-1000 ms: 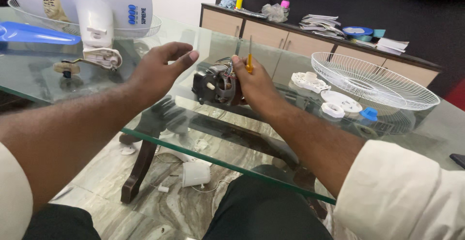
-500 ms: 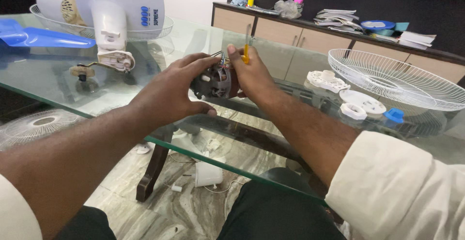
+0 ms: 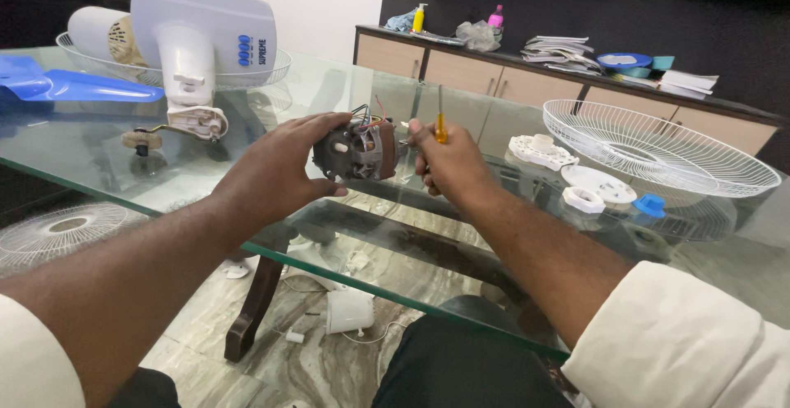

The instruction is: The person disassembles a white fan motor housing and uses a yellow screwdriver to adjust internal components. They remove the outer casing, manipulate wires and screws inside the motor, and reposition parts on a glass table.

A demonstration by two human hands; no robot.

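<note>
the left hand (image 3: 276,179) is clamped around a dark fan motor (image 3: 355,150), lifted just above the glass desk (image 3: 107,169), and the right hand (image 3: 448,161), touching the motor's other end, is closed on a yellow-handled screwdriver (image 3: 440,120). left of the motor stands a white fan housing (image 3: 202,42); right of it lie a white wire grille (image 3: 658,149) and small white plastic parts (image 3: 588,186).

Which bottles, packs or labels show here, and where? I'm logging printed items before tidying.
Label: blue print on the white fan housing, far left on the glass table.
Pump bottle: yellow with white top, on the sideboard.
Pink bottle: small, further right on the sideboard.
Paper stack: whitish, sideboard middle.
No screens.
</note>
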